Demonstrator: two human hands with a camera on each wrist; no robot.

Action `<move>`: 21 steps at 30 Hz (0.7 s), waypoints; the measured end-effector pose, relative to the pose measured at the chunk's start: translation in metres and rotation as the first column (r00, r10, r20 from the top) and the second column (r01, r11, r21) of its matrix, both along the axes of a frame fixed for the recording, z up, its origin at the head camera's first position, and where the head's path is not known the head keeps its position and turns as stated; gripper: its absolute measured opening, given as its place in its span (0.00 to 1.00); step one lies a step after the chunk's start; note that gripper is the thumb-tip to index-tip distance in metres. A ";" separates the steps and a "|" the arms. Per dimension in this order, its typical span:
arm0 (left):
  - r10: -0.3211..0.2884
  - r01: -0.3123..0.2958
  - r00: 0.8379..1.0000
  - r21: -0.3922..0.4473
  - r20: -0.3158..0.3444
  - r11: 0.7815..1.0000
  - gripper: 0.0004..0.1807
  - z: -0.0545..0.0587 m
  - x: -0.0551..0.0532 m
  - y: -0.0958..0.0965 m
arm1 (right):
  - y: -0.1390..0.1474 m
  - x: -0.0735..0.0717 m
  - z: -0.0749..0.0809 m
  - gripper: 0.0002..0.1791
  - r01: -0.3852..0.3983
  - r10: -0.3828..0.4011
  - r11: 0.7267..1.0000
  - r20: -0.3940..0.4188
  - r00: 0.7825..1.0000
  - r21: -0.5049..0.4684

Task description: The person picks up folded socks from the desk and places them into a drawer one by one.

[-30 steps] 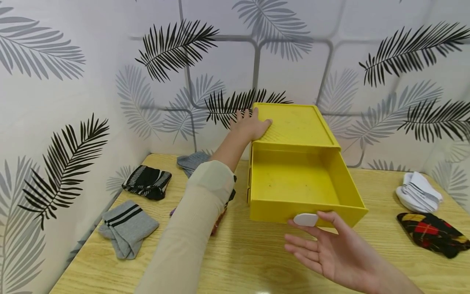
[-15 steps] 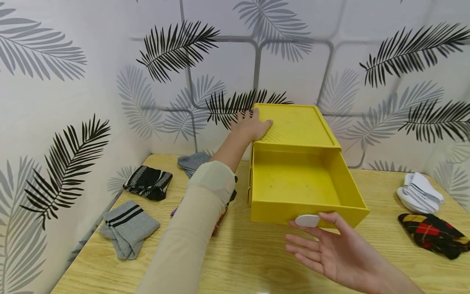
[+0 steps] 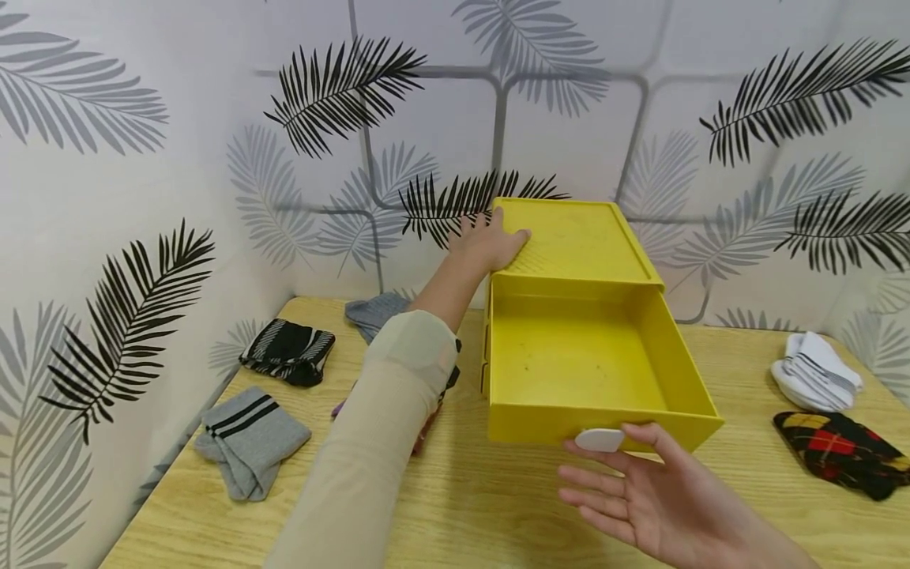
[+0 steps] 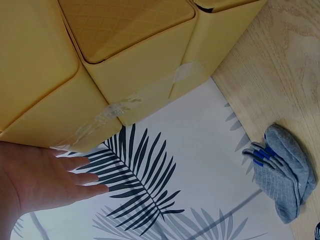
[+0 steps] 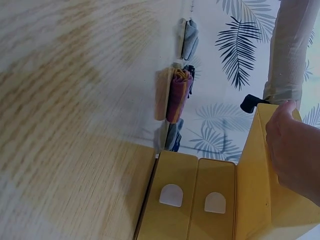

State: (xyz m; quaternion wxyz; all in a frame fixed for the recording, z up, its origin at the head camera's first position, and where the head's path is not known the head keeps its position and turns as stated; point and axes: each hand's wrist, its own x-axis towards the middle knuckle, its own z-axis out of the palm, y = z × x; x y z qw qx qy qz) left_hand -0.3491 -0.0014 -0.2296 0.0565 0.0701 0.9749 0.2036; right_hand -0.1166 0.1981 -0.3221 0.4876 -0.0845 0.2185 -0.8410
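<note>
My left hand point(image 3: 483, 243) rests on the top left edge of a yellow drawer cabinet point(image 3: 576, 237). Its fingers stretch straight over the side, as the left wrist view also shows. The cabinet's top drawer point(image 3: 569, 363) is pulled well out, and its bare yellow floor shows. At the drawer's front, my right hand point(image 3: 668, 498) pinches the white handle point(image 3: 599, 439) between thumb and index finger, the other fingers spread below. Two lower drawers, each with a white handle point(image 5: 171, 195), are pushed in, seen in the right wrist view.
Left on the wooden table point(image 3: 498, 506) lie folded socks: a grey striped pair point(image 3: 249, 438), a black-and-white pair point(image 3: 287, 352) and a blue-grey pair point(image 3: 373, 314). My left sleeve partly covers others. White socks point(image 3: 816, 371) and dark plaid socks point(image 3: 842, 450) lie right. A leaf-patterned wall stands behind.
My right hand has drawn the top drawer slightly farther out toward me within the last half second. The left hand has stayed in place on the cabinet.
</note>
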 end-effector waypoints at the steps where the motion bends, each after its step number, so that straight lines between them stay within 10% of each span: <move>1: -0.002 0.002 1.000 0.000 -0.001 1.000 0.39 0.000 0.000 0.000 | 0.000 0.000 0.000 0.35 -0.002 0.002 1.000 0.000 1.000 -0.001; 13: 0.000 0.000 1.000 -0.002 0.003 1.000 0.39 0.000 0.001 0.000 | 0.009 0.001 -0.002 0.38 -0.092 0.094 0.995 -0.100 0.991 0.023; 21: 0.004 -0.004 1.000 0.027 0.004 1.000 0.39 0.001 0.001 -0.004 | 0.049 -0.011 -0.025 0.30 0.012 0.089 0.963 -0.358 0.930 0.270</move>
